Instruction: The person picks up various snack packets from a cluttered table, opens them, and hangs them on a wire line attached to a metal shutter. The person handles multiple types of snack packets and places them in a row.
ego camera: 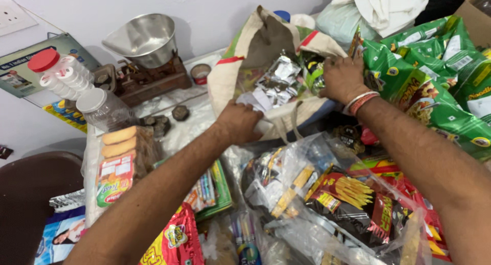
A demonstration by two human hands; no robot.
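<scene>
Sack [266, 45] — 1 | left hand [238, 123] grips rim | right hand [343, 79] inside

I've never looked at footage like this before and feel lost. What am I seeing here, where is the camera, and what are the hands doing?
There is one picture, taken by a camera worn on a person's head, looking down along both bare arms. The left hand grips the near edge of a woven sack, holding it open. The right hand, with bangles at the wrist, reaches into the sack's mouth among silvery packets. Around it lie green snack packets, a clear bag of dark snack packs, a biscuit pack, jars and a metal weighing scale.
</scene>
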